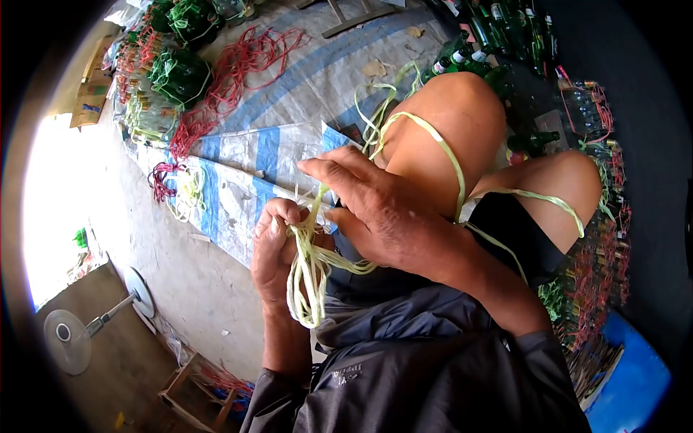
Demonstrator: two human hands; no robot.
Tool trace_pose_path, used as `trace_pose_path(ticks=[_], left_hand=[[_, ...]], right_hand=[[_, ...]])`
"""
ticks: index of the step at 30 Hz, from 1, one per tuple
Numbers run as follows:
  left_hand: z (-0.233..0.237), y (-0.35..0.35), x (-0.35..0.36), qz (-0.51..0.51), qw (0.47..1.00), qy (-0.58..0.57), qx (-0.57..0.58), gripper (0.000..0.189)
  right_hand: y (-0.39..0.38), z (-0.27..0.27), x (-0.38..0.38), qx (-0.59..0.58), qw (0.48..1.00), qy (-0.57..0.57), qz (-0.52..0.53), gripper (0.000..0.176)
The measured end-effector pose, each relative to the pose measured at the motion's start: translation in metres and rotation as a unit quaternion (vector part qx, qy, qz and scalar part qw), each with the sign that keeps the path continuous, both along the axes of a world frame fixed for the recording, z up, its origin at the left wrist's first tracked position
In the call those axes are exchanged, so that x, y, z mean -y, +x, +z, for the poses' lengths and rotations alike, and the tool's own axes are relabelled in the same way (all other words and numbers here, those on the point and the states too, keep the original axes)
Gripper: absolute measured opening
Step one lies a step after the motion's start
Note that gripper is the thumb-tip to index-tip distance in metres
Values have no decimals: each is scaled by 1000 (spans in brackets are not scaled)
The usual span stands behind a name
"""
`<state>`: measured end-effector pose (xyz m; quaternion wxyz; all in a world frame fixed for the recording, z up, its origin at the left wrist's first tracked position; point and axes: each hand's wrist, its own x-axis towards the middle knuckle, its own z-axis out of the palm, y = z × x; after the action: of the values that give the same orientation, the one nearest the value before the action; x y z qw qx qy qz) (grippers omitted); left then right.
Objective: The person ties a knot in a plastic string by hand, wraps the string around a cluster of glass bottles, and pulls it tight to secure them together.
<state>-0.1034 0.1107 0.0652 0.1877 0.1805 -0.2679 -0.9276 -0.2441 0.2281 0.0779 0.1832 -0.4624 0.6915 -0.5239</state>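
Note:
My left hand (pixel 273 249) is closed around a looped bundle of pale yellow-green twine (pixel 307 289), its thumb and fingers pinching the upper part while the loops hang below. Just to the right, my right hand (pixel 375 209) has its fingers stretched out and apart from its thumb, close to the top of the bundle. No strand is visibly gripped in it. Long strands of the same twine (pixel 447 148) lie across both bare knees and trail down beside the lap.
Red string (pixel 253 58) lies tangled on a blue-and-white striped tarp (pixel 267 155). Green bottles (pixel 498 29) stand beyond the knees, and tied bottle bundles (pixel 180 76) sit at upper left. A fan (pixel 68 339) is at lower left, a blue container (pixel 632 375) at lower right.

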Motion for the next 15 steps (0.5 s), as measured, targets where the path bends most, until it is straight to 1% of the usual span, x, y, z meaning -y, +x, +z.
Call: trace_pose_path(ticks=[2,3,4,5,6,7,9,10,11,13,14,15], left_hand=[[0,1,0,8,1000,23,-10,22],[2,2,2,17,998,68,-4,22],[-2,4,7,2,995,94,-38,23],[-9,5,12,-14,990,119,-73,24],[-13,7,13,3,991,118,-68,26],[-16,8,16,8,992,104,-71,29],[-15,9,19,12,998,45,-37,31],[-11,7,18,18,1000,-4,-5,34],[-5,2,13,69,992,-32,97,36],[-16,10,27,-34,999,10,-30,37],[-18,13,26,-27,1000,-6,-12,37],[-14,12,23,-19,1000,-22,6,37]], right_hand=[[-1,-2,-3,8,998,63,18,37],[-1,-3,-4,13,995,95,28,32],[-2,-6,-3,-4,997,74,27,23],[-3,-6,-4,1,998,65,21,22],[-4,-4,-6,5,998,56,15,20],[-5,-2,-9,9,999,46,10,19],[-12,8,-12,26,999,22,-16,17],[-17,13,-13,34,999,9,-29,16],[-22,13,-15,11,999,6,-45,15],[-30,24,-18,46,996,21,-73,17],[-36,22,-18,48,996,-3,-74,18],[-39,20,-19,37,994,-7,-100,16]])
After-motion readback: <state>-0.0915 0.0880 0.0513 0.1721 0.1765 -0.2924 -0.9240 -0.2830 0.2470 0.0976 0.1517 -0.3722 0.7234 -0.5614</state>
